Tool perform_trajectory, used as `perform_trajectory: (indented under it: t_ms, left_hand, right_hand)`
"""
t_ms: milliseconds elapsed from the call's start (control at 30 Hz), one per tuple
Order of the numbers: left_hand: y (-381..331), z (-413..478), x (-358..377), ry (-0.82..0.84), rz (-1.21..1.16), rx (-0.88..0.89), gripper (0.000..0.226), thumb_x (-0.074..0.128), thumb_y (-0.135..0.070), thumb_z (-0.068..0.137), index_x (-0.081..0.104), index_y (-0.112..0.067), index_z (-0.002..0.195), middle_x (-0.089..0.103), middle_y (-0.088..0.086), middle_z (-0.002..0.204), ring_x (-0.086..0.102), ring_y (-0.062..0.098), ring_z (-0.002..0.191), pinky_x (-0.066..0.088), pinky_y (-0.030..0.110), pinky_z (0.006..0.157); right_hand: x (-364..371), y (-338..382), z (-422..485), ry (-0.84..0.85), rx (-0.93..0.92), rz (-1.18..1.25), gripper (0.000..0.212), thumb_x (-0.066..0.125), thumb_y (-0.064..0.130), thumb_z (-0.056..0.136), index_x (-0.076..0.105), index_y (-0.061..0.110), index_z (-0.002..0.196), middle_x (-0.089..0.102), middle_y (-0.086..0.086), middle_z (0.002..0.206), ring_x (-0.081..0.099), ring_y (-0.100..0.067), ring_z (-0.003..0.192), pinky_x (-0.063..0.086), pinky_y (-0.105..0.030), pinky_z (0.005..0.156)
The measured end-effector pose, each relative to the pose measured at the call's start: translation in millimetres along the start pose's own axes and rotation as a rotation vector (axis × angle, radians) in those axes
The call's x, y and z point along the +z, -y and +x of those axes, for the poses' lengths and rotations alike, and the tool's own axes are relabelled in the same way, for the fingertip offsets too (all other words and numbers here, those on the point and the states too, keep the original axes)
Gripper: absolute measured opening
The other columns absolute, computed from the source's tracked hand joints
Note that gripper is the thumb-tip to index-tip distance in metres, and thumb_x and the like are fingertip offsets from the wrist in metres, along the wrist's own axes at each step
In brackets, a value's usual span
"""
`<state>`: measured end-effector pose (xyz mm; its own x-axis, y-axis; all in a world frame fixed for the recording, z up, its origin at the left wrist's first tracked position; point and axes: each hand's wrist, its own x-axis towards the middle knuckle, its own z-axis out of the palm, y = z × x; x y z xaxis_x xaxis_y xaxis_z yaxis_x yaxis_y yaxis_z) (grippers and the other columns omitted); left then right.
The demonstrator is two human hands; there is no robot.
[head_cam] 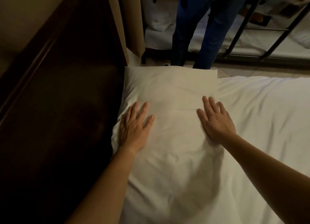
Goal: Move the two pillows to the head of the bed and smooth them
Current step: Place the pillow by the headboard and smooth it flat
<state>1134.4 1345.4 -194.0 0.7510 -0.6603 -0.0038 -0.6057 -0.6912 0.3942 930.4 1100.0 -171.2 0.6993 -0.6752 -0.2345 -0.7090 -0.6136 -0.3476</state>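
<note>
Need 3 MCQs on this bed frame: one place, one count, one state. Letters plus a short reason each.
1. Where does the nearer pillow lie?
A. against the dark headboard
B. on the floor
C. on the bunk ladder

2. How many hands rest on white bedding?
A. none
B. one
C. two

3. How are the hands?
A. clenched in fists
B. flat, fingers spread
C. pinching a corner

Key:
1 A: its left edge meets the headboard, with a second pillow beyond it.
2 C: the left hand and the right hand both lie on it.
3 B: both palms face down and the fingers are open, gripping nothing.
</note>
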Motion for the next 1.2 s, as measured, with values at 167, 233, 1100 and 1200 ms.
perform_trajectory:
  t_ms: [167, 233, 1100, 1200]
  left_hand:
    - [-34.3, 50.1, -29.3, -0.058, -0.054, 0.01, 0.065, 0.026, -0.065, 0.108, 0.017, -0.045, 0.169, 0.007, -0.001, 0.179, -0.001, 0.022, 0.165, 0.008, 0.05, 0.133]
    - [-52.2, 74.1, -29.3, -0.044, -0.031, 0.067, 0.063, 0.027, -0.061, 0.11, 0.012, -0.045, 0.169, 0.001, -0.002, 0.18, -0.006, 0.022, 0.165, 0.002, 0.049, 0.133]
    - [-20.3, 64.9, -25.0, 0.152, -0.126, -0.078, 0.066, 0.028, -0.064, 0.109, 0.015, -0.041, 0.17, 0.005, -0.001, 0.18, 0.008, 0.028, 0.164, 0.014, 0.052, 0.132]
    - [-34.3, 23.5, -56.9, 0.05, -0.155, -0.023, 0.064, 0.034, -0.058, 0.111, 0.021, -0.037, 0.17, 0.005, 0.003, 0.18, 0.005, 0.029, 0.165, 0.017, 0.052, 0.132]
  right_hand:
    - [-20.8, 34.1, 25.8, -0.132, -0.054, 0.024, 0.071, 0.011, 0.069, 0.109, -0.005, 0.038, 0.171, -0.008, 0.002, 0.18, -0.007, -0.027, 0.165, 0.002, -0.051, 0.134]
    - [-18.1, 56.8, 37.6, -0.12, -0.14, 0.059, 0.068, 0.014, 0.068, 0.109, -0.007, 0.043, 0.169, -0.01, 0.004, 0.179, -0.01, -0.024, 0.165, -0.001, -0.049, 0.133]
    - [-8.1, 32.4, 16.5, -0.013, 0.269, 0.072, 0.078, 0.01, 0.067, 0.108, -0.008, 0.025, 0.171, -0.008, -0.002, 0.18, -0.008, -0.031, 0.165, 0.004, -0.056, 0.132]
    - [-22.3, 49.2, -18.1, -0.066, 0.205, 0.068, 0.081, 0.014, 0.069, 0.108, -0.009, 0.024, 0.171, -0.011, -0.001, 0.179, -0.01, -0.028, 0.165, 0.003, -0.052, 0.133]
